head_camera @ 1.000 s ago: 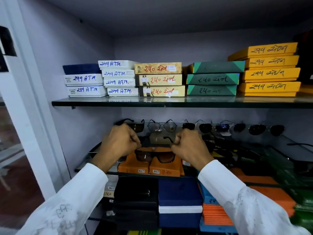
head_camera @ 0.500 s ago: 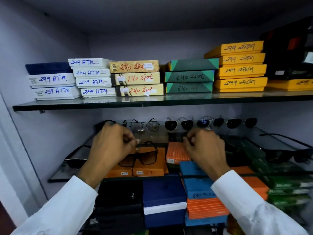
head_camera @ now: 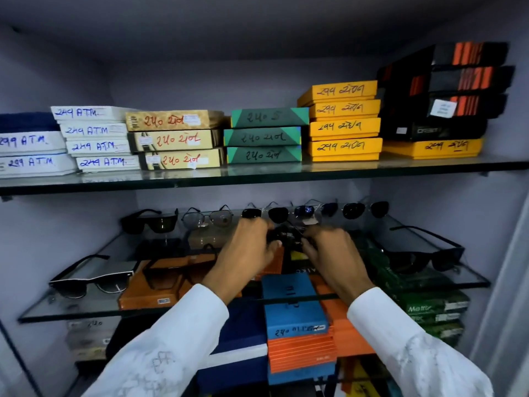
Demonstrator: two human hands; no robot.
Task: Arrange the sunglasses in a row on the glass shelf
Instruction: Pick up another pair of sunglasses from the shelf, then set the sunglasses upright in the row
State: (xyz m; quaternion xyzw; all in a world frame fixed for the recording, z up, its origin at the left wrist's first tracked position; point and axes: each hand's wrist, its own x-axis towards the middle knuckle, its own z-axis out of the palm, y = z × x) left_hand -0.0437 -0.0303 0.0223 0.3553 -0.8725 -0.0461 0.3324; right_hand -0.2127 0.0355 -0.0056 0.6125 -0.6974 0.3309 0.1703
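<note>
My left hand (head_camera: 249, 247) and my right hand (head_camera: 332, 253) meet over the middle of the lower glass shelf (head_camera: 71, 309), both closed on a dark pair of sunglasses (head_camera: 286, 237) between them. Behind them a row of sunglasses stands along the back: a black wraparound pair (head_camera: 148, 223), a clear aviator pair (head_camera: 207, 217), then dark-lensed pairs (head_camera: 363, 209). A brown-lensed pair (head_camera: 174, 275) lies left of my left wrist. A black-and-white pair (head_camera: 88, 282) sits at the front left, a black pair (head_camera: 420, 256) at the right.
The upper glass shelf (head_camera: 257, 176) carries stacks of white, gold, green, yellow and black boxes. Under the lower shelf lie orange (head_camera: 303, 356), blue (head_camera: 292, 305) and green (head_camera: 429, 308) boxes. Cabinet walls close both sides.
Both hands let go of the brown-lensed pair, which now lies on the shelf at the left, and moved right and back to a dark pair. The view shifted right.
</note>
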